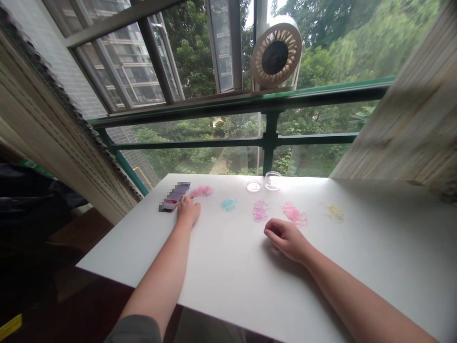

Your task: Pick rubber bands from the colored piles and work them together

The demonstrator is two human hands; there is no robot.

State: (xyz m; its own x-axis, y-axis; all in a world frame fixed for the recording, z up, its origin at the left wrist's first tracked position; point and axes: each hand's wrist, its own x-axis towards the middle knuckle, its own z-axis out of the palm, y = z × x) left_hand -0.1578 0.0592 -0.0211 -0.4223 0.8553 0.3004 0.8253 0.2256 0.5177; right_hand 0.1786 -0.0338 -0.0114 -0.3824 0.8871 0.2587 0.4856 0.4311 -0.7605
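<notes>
My left hand (188, 210) lies on the white table beside the lower right edge of a phone (175, 196). Its fingers point forward and its thumb stands apart; whether the fingertips touch the phone I cannot tell. Just beyond it is a pile of pink bands (203, 191), which look like small elastic bands. My right hand (285, 238) rests on its side, fingers curled in, with nothing visible in them. Purple bands (260, 210) and brighter pink bands (294, 214) lie just past its knuckles. Blue bands (229, 205) sit between the hands, and yellow bands (334, 212) farther right.
A clear round container (273, 181) and a flat clear lid or dish (253, 186) stand at the table's (221, 257) far edge. Beyond are a green railing (200, 110) and window. A round fan (276, 53) stands above the rail. Curtains (400, 109) flank both sides.
</notes>
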